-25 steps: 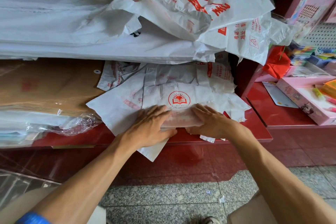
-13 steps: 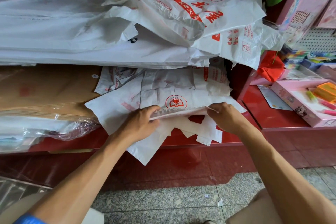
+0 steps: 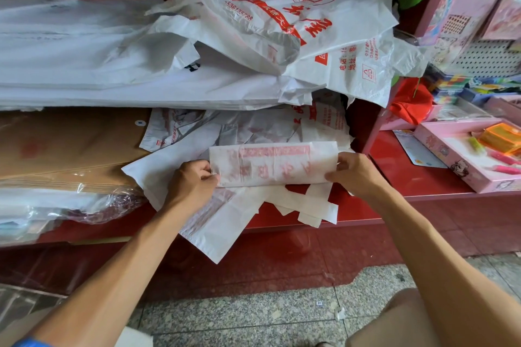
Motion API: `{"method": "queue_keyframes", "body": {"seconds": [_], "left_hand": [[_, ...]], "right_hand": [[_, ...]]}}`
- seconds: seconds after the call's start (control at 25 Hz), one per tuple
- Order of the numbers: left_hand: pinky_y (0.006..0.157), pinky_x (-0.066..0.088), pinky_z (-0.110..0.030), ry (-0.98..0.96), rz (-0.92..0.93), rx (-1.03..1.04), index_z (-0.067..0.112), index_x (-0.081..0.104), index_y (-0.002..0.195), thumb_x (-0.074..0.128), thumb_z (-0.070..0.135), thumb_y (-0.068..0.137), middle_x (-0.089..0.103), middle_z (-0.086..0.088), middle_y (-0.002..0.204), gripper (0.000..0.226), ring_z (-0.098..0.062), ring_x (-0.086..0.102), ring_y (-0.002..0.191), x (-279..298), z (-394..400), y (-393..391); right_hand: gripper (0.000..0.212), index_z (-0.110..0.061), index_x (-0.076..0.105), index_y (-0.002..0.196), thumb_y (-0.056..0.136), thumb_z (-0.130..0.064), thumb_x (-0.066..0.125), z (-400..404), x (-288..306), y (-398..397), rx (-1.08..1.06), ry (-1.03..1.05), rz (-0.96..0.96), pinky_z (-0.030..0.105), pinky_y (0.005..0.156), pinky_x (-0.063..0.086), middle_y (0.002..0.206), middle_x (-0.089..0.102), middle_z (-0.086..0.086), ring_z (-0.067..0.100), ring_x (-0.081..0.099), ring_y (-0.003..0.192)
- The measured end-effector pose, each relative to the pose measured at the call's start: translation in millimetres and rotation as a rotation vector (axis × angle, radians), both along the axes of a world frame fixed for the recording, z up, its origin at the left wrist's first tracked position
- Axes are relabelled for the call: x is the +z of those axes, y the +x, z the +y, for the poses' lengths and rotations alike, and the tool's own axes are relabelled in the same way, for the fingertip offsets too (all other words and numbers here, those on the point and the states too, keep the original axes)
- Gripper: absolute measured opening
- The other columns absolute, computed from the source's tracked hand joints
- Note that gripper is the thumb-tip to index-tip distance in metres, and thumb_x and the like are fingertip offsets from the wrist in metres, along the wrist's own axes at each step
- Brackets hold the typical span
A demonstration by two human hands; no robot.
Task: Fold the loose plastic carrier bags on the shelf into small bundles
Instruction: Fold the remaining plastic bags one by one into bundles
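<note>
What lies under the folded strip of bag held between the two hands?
Under the folded strip, gripped by the left hand and right hand, lie more flat white bags on the red shelf. Whatever sits directly beneath is covered.

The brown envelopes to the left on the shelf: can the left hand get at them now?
Probably not at once: the left hand grips the folded bag. Nothing lies between it and the brown envelopes.

A shop – printed carrier bags point(image 3: 296, 25), boxed stationery point(image 3: 462, 160) on red shelves point(image 3: 417, 177).
</note>
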State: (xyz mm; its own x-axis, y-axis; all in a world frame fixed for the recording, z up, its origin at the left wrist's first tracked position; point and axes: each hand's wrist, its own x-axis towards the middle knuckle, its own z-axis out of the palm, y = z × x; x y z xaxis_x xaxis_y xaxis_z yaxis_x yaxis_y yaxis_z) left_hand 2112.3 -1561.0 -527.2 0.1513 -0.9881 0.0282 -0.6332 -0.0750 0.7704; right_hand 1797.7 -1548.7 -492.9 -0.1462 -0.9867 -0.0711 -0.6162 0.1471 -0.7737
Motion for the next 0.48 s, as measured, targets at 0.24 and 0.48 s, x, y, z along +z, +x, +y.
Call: {"method": "queue_keyframes", "body": {"seconds": [0.24,0.48], "left_hand": [[0.091,0.054,-0.043,0.084,0.064,0.023,0.023,0.064,0.118,0.075,0.033,0.08,0.073,-0.003,0.1,0.041,-0.021,0.068,0.094,-1,0,0],[0.094,0.048,-0.041,0.1,-0.213,-0.026,0.031,0.056,0.112,0.074,0.034,0.077,0.071,0.003,0.098,0.039,-0.023,0.064,0.099,6,7,-4]], "right_hand": [[0.039,-0.018,0.055,0.118,0.083,-0.008,0.069,-8,-11,-8,-0.066,0.058,0.119,0.032,0.062,0.047,0.086,0.069,0.007,0.019,0.057,0.063],[0.041,-0.017,0.054,0.118,0.079,-0.01,0.067,-8,-13,-9,-0.089,0.096,0.243,0.032,0.065,0.048,0.092,0.067,0.006,0.02,0.061,0.076]]}}
